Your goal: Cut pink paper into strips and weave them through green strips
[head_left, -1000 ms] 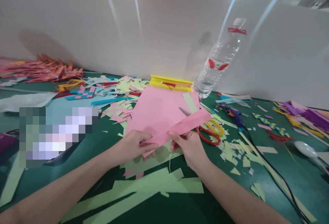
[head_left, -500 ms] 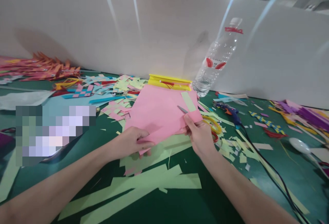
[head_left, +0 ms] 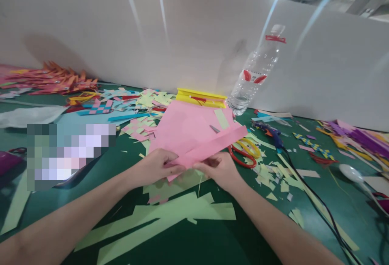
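Note:
A pink paper strip (head_left: pixel 217 144) slants up to the right above a larger pink paper sheet (head_left: pixel 179 125) lying on the green table. My left hand (head_left: pixel 159 164) pinches the strip's left end between thumb and fingers. Close beside it, my right hand (head_left: pixel 220 169) grips the strip's lower edge, its fingertips partly hidden behind the paper. Scissors with red and yellow handles (head_left: pixel 243 161) rest right of the sheet, the blade tip showing on the pink paper and the middle covered by the strip. A pale green paper piece (head_left: pixel 221 118) lies on the sheet.
Long pale green strips (head_left: pixel 182 210) lie in front. A clear bottle (head_left: pixel 255 72) leans against the white partition (head_left: pixel 121 26). On the right are a glue gun (head_left: pixel 270 131) with a black cable and a white spoon (head_left: pixel 352 172). At left is a pixelated phone-like object (head_left: pixel 69 155).
My right hand has moved left and down along the strip, closer to my left hand. The strip's right end now sticks out freely, and the scissor handles show more fully.

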Tool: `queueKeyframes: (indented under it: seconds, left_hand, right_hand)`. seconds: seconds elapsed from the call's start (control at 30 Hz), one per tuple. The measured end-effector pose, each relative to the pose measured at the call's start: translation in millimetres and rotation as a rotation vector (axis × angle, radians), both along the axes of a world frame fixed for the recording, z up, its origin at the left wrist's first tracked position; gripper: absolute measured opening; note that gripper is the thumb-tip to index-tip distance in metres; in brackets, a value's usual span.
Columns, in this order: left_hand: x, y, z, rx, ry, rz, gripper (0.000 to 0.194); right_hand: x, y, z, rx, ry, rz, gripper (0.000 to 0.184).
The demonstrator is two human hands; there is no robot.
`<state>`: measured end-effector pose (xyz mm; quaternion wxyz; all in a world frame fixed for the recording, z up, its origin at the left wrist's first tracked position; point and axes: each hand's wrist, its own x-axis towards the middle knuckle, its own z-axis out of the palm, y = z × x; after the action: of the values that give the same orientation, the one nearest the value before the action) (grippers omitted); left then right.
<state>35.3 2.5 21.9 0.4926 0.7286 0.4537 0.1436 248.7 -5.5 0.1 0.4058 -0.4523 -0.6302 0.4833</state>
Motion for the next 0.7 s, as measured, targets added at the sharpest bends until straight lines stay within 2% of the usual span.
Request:
queueKeyframes:
  seconds: [0.07,0.2,0.33,0.53,0.7]
  left_hand:
    - [3,-3,-1.1,-0.031,-0.024,-0.031,0.036]
    - [7,-6,-2.2,-0.079,-0.066,-0.037,0.037]
    - [6,-6,-2.0,-0.101,-0.044,-0.009,0.036]
    - [5,-4,-3.7,-0.141,-0.057,0.023,0.036]
    - [5,-4,-4.0,-0.174,-0.067,0.016,0.035]
  right_hand:
    - [-7,-8,-0.8,-0.023,-0.047,0.077,0.029]
    - [-11,-11,-0.5,-0.134,-0.003,0.082,0.029]
    - [-9,-6,-1.5,-0.162,0.039,0.094,0.035]
    - [-8,2,-3.3,-0.24,0.134,0.073,0.058]
    - [-8,2,0.2,-0.236,0.193,0.104,0.064]
